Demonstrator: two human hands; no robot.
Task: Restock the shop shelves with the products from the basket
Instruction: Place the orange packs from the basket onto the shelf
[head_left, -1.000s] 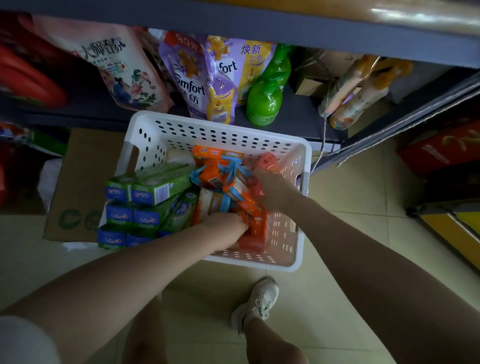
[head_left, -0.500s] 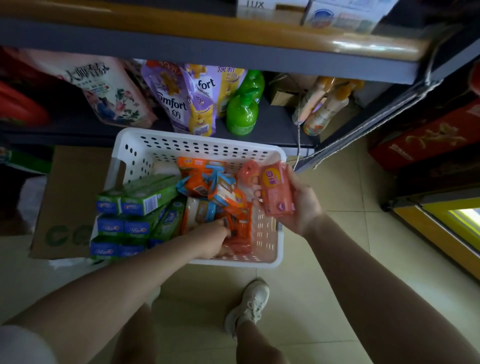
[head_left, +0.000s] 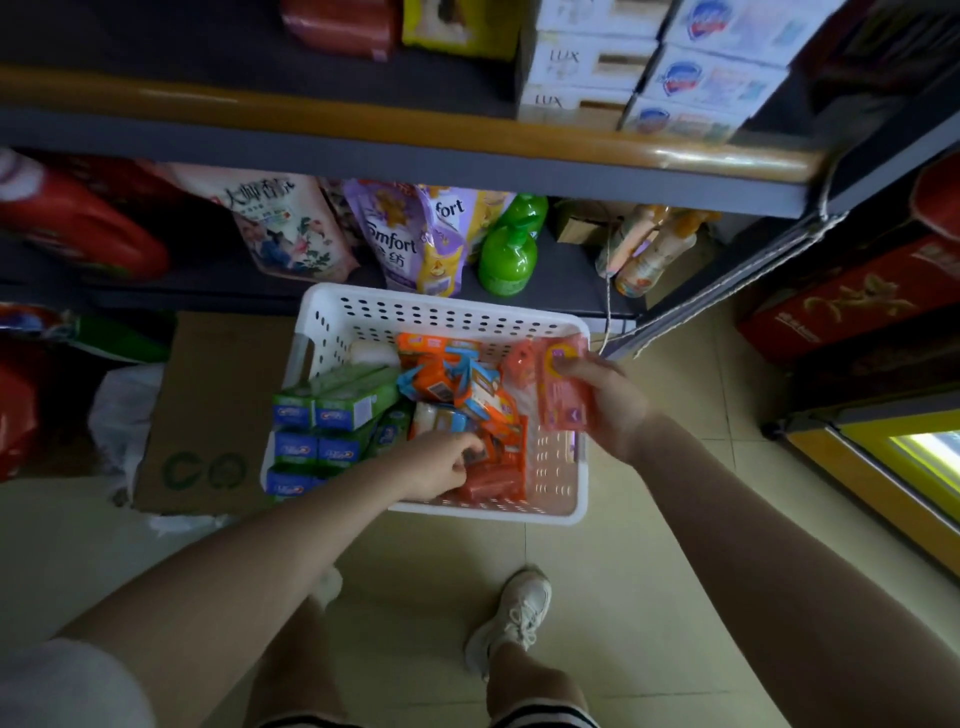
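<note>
Far left on the lower shelf (head_left: 550, 291): bags and softener pouches, untouched. Just nearer, on the floor, the white basket (head_left: 441, 306), loaded with green toothpaste boxes (head_left: 337, 410) at left and orange soap packs (head_left: 457, 384) in the middle. Left hand (head_left: 441, 462) down among those orange packs, fingers curled onto something; whether the grip has actually closed on a pack cannot be told. Further right, right hand (head_left: 608, 405) now clear of the pile and raised over the basket's right rim, grip closed around a pink soap pack (head_left: 563, 384), which a second ago lay buried in the basket. Means one item out and ready for shelving, probably near the boxed soaps (head_left: 587, 62) on the upper shelf, far right. Basket otherwise full; restocking barely begun.
</note>
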